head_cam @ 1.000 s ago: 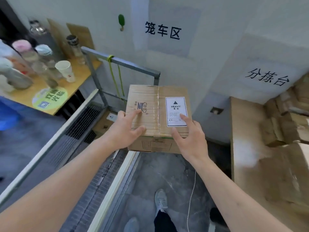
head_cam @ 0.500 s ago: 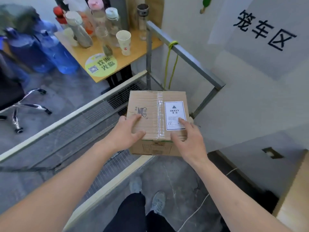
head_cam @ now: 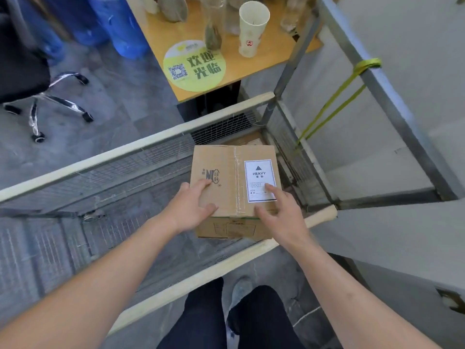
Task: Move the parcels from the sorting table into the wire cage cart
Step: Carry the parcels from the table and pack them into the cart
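Head view, left hand (head_cam: 192, 210), right hand (head_cam: 279, 215) gripping parcel (head_cam: 226, 172)

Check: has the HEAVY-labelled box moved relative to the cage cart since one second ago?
Yes. The box has gone down between the cage cart's rails, held by both hands.

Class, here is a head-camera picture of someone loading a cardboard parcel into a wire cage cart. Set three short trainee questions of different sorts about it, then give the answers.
1. True or false: both the left hand and the right hand are on the parcel.
2. Which word is printed on the white label? A) FRAGILE B) HEAVY C) URGENT
3. Fill in: the green strap is tied to the cage cart's metal ____.

Key
1. True: each hand grips the parcel's near top edge, one on either side of the tape seam.
2. B.
3. Frame (the grey top bar on the cart's right side).
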A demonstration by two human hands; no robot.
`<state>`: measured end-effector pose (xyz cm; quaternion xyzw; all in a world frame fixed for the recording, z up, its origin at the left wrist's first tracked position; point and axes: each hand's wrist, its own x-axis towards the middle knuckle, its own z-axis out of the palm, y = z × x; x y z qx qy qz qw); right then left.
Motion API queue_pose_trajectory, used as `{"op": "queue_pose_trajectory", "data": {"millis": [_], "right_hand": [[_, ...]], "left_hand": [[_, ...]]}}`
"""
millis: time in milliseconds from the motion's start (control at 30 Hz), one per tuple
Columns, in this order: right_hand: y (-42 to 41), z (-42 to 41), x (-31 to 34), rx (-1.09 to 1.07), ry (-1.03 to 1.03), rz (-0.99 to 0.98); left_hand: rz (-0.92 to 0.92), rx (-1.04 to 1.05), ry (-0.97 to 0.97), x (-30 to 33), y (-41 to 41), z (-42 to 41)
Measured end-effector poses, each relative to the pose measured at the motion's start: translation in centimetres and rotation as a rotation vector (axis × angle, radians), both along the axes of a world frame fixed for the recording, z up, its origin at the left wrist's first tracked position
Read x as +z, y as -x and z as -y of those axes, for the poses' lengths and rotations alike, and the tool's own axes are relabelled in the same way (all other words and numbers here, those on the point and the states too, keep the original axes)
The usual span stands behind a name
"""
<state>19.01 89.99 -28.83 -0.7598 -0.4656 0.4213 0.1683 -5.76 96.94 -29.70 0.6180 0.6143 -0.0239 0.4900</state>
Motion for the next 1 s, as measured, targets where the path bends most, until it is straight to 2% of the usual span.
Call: {"op": "queue_pose_trajectory", "data": {"millis": [267,633,733,833,1000], "right_hand": [[0.5,-5.7,-8.0,0.108,0.098,-0.037],[1.4,-13.5,-25.1,0.352,0.281,-0.138],[2.7,-15.1,-28.4,0.423,0.277,-0.119],[4.2,-15.4,-29.7,0.467,0.241,-0.108],[5.6,-14.8,-29.0,0.432,0.178,-0.120]], "left_hand": [[-0.016,0.186,0.105,-7.6,0.4,-1.9],[-0.044,0.575,0.191,-25.0,0.5,-3.5],[-0.040,0.669,0.149,-29.0,2.4,-4.1],[-0.026,0.673,0.143,-31.2,5.0,-4.4],[0.058,0.681,0.156,-30.5,7.2,-3.3]]}}
